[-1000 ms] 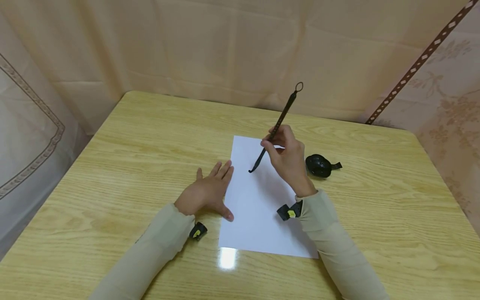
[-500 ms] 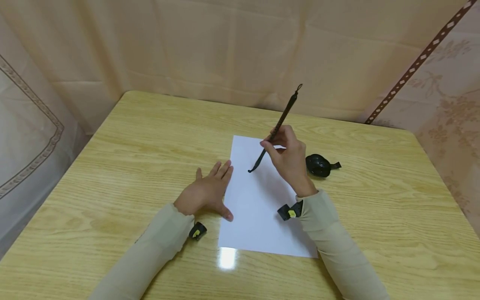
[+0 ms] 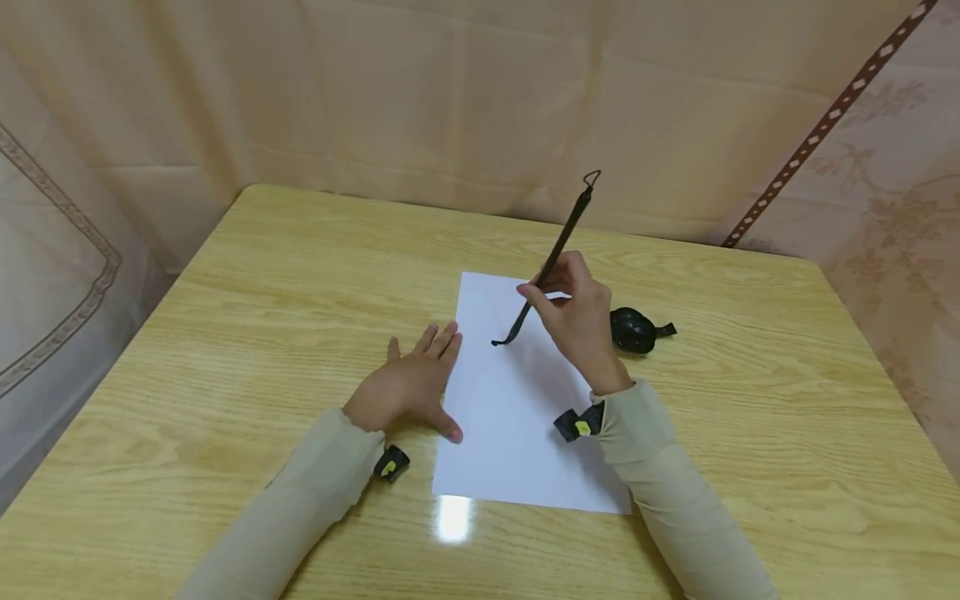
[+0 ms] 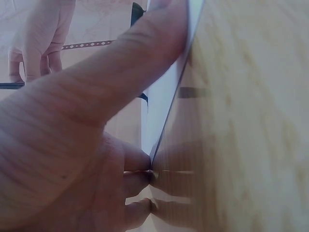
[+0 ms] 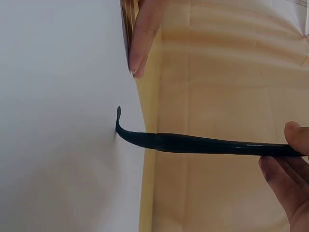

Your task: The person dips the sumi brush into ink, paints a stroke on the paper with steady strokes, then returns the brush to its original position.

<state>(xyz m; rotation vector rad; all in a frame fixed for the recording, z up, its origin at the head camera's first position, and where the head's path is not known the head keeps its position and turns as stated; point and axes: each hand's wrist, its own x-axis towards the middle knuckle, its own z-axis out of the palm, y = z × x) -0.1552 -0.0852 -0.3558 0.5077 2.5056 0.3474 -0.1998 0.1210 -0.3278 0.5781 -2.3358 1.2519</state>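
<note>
A dark calligraphy brush [image 3: 564, 233] with a hanging loop on its end is pinched by my right hand [image 3: 581, 325], between thumb and fingers partway up the handle. It leans to the right, its bristles bent against the white paper [image 3: 487, 450]. A short black ink stroke [image 5: 119, 111] shows at the bristle tip in the right wrist view. My left hand [image 3: 408, 385] lies spread across the paper's left edge, thumb and fingertips at the sheet. In the left wrist view, the left thumb [image 4: 140, 43] reaches over the paper's edge.
A rounded glossy black object [image 3: 633, 331] with a short tab sits just right of my right hand. The wood-grain table [image 3: 247, 333] extends around the paper. A beige curtain [image 3: 375, 100] hangs behind its far edge.
The brush tip has dragged slightly left, and the ink stroke is a little longer. The loop on the brush has swung. The left hand keeps its place on the paper.
</note>
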